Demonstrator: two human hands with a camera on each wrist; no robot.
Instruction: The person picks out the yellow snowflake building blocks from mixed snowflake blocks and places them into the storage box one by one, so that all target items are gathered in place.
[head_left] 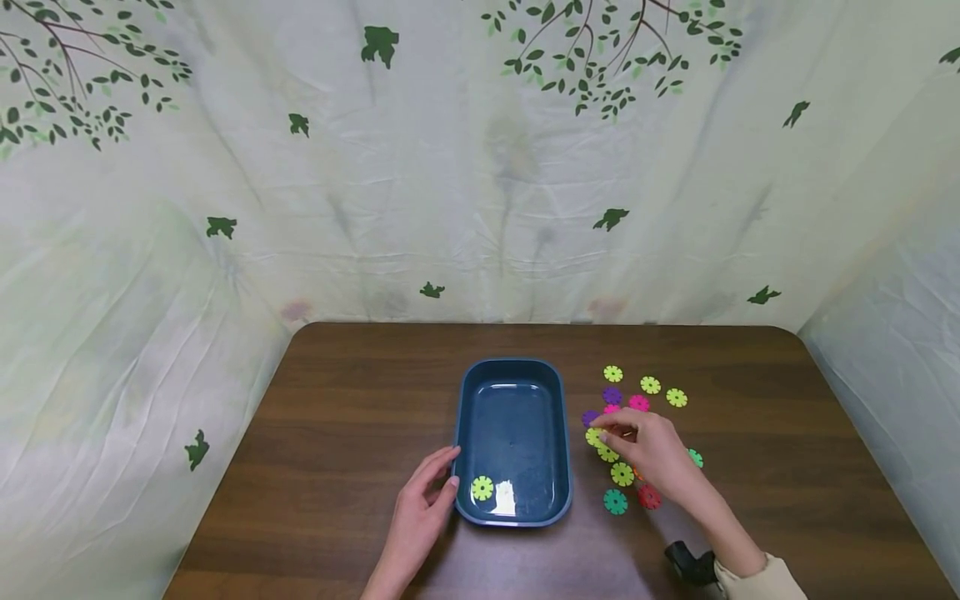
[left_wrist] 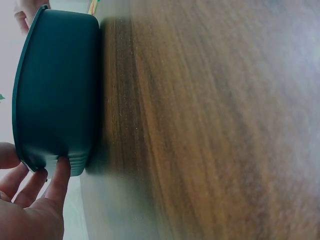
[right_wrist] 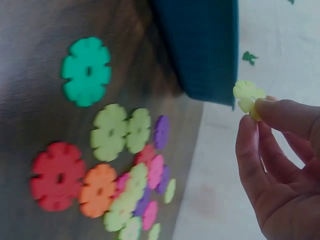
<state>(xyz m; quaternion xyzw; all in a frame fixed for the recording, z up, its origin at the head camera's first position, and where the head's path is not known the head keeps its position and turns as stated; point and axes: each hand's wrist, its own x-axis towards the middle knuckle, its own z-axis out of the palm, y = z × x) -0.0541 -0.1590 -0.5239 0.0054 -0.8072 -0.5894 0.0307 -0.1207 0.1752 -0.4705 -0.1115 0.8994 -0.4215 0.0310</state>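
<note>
A yellow-green snowflake disc [right_wrist: 246, 94], notched round its edge, is pinched between the thumb and fingertips of my right hand [head_left: 654, 450]. That hand hovers over the loose discs, just right of the dark blue plastic tray [head_left: 513, 417]. My left hand [head_left: 422, 510] grips the tray's near left side, thumb at the rim and fingers on the outer wall in the left wrist view. Inside the tray, near its front left corner, lies one yellow-green disc [head_left: 482, 488].
Several discs lie scattered on the brown wooden table [head_left: 337, 433] right of the tray, among them a teal disc [head_left: 615, 502], a red disc [head_left: 649, 497] and a purple disc [head_left: 612, 396]. A pale leaf-patterned curtain [head_left: 450, 167] hangs behind the table.
</note>
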